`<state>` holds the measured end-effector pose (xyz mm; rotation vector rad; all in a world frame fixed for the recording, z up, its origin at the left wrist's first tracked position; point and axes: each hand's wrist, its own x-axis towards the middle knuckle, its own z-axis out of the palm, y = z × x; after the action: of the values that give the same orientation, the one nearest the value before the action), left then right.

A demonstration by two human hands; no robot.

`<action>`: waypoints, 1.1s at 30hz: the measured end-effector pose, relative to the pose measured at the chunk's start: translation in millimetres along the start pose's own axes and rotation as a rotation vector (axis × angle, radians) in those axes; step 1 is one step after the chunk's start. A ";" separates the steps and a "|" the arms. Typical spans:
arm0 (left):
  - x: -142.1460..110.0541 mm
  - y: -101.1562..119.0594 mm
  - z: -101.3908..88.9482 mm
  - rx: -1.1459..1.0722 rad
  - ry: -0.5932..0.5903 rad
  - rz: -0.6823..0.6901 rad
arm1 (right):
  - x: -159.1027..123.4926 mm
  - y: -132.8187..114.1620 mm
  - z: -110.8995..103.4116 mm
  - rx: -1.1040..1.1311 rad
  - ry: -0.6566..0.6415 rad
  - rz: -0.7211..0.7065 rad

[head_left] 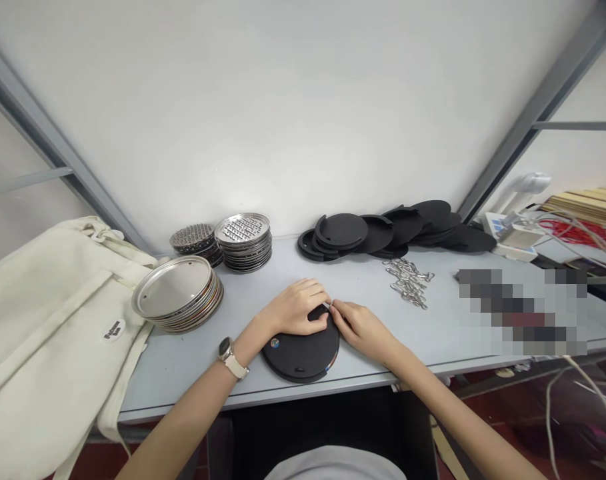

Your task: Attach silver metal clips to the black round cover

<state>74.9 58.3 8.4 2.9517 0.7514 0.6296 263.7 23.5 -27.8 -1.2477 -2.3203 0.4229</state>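
Observation:
A black round disc point(303, 357) lies near the table's front edge, with a small round sticker on its face and a coloured strip showing at its right rim. My left hand point(299, 310), a watch on its wrist, is curled over the disc's far part with the thumb and fingers gripping its rim. Right beside it, my right hand point(360, 327) is closed in a pinch at the disc's far right edge. A tiny pale bit shows between the fingertips of both hands; its kind is hidden.
Black discs point(343, 232) lie overlapped along the wall, with metal snap hooks point(410, 281) in front. Grater plates point(243, 230) and smooth round metal plates point(175, 290) are stacked left, near a cream bag point(57, 340). Red cords point(580, 235) and a power strip point(513, 240) are right.

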 end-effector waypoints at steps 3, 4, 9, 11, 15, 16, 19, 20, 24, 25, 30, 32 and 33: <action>0.0 -1.0 0.7 0.004 0.005 0.009 | 0.1 -0.6 -0.5 -0.002 -0.003 0.001; 0.0 -1.3 0.9 0.004 0.004 0.011 | 0.1 -0.8 -0.7 -0.002 -0.005 0.001; 0.1 -2.0 0.9 -0.002 0.007 0.013 | -0.3 -0.8 -0.9 -0.001 -0.006 -0.001; 0.1 -1.8 0.7 -0.011 0.013 0.011 | -0.4 -0.2 -0.6 -0.001 -0.006 -0.005; -0.3 -1.5 0.3 -0.022 0.021 0.013 | 0.0 1.0 0.4 -0.002 -0.006 -0.011; -0.4 -1.6 0.4 -0.022 0.022 0.015 | 0.2 1.2 0.6 -0.002 -0.007 -0.012; -0.7 -1.9 1.0 -0.018 0.023 0.028 | 0.2 1.4 1.1 0.002 -0.012 -0.011; -0.8 -2.1 1.3 -0.016 0.024 0.033 | 0.0 1.3 1.1 0.002 -0.013 -0.009; -0.9 -2.4 1.9 -0.006 0.020 0.042 | -0.4 1.0 0.8 -0.006 -0.016 -0.004; -0.8 -2.4 2.0 -0.004 0.019 0.042 | -0.5 0.9 0.7 -0.007 -0.019 -0.005; -0.5 -2.1 2.5 0.005 0.016 0.032 | -0.4 1.1 0.5 -0.009 -0.022 0.000; -0.4 -1.9 2.5 0.005 0.014 0.034 | -0.2 1.0 0.4 -0.004 -0.021 0.000; -0.4 -1.8 2.4 0.005 0.016 0.035 | -0.1 1.0 0.4 -0.001 -0.022 -0.001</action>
<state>74.7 59.9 5.8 2.9739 0.7041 0.6548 264.2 23.9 -28.6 -1.2478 -2.3392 0.4373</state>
